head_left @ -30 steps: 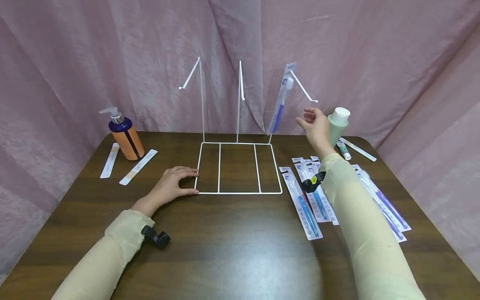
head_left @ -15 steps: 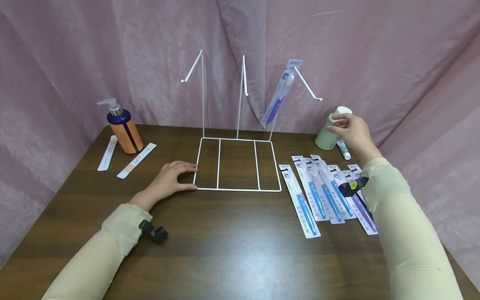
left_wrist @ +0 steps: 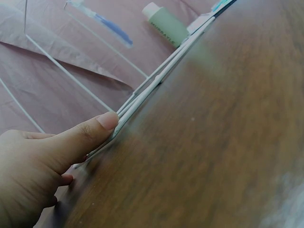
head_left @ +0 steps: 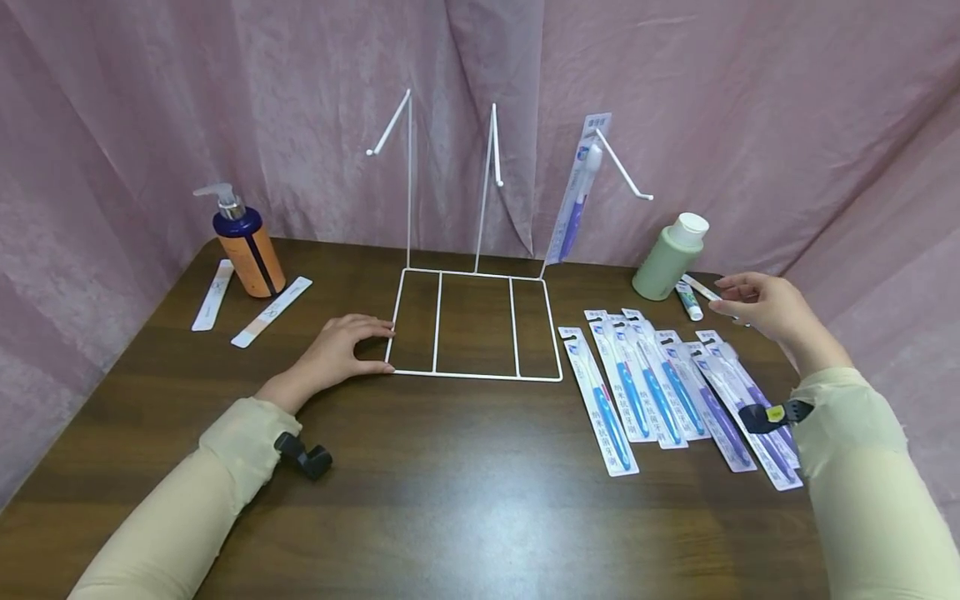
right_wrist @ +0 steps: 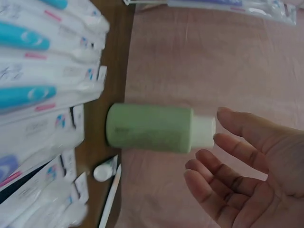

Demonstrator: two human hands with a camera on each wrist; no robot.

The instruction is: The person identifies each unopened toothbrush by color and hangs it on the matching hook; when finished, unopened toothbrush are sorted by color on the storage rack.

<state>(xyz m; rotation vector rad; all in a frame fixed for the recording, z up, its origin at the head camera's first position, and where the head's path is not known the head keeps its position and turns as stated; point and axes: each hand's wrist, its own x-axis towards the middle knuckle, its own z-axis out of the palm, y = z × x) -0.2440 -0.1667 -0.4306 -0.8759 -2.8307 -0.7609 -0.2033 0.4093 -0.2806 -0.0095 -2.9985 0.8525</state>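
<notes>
A white wire rack (head_left: 474, 325) stands mid-table, its flat base frame in front and three hooked arms rising behind. My left hand (head_left: 341, 354) rests flat on the table, fingers straight, thumb (left_wrist: 97, 127) touching the frame's left front corner. One packaged toothbrush (head_left: 576, 200) hangs from the right hook. My right hand (head_left: 757, 302) hovers open and empty above the far end of a row of several packaged toothbrushes (head_left: 660, 392), to the right of a green bottle (head_left: 666, 257) (right_wrist: 151, 128).
An orange pump bottle (head_left: 246, 246) stands at the back left beside two flat white packets (head_left: 272, 312). A small tube (head_left: 687, 302) lies next to the green bottle. Pink curtain (head_left: 300, 100) closes in the table on three sides.
My right hand has come down and to the right, from beside the hanging toothbrush, past the green bottle, to above the lying packs. The left hand has stayed on the frame.
</notes>
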